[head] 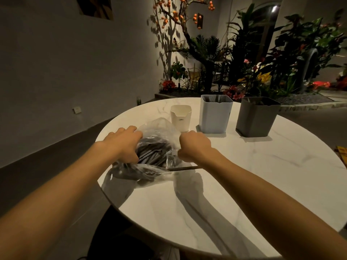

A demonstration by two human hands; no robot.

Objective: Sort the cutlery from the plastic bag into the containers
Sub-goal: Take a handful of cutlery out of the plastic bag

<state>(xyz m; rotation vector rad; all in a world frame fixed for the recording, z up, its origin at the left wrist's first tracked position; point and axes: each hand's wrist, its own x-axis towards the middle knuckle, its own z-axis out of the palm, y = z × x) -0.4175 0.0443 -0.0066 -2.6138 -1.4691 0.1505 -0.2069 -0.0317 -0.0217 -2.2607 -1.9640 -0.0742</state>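
A big round white table (pixel 244 184) holds everything. At the back stand a dark gray container (pixel 257 119) and a pale blue container (pixel 214 115). Near the left edge lies the clear plastic bag (pixel 159 131) full of dark cutlery (pixel 152 152), with a small white container (pixel 180 119) just behind it. The left hand (pixel 124 142) grips the bag. The right hand (pixel 195 147) is curled tight at the bag's right side; I cannot tell what it pinches.

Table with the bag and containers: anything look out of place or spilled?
One dark utensil handle pokes out of the plastic bag onto the table, just below the right hand. Nothing else stands out.
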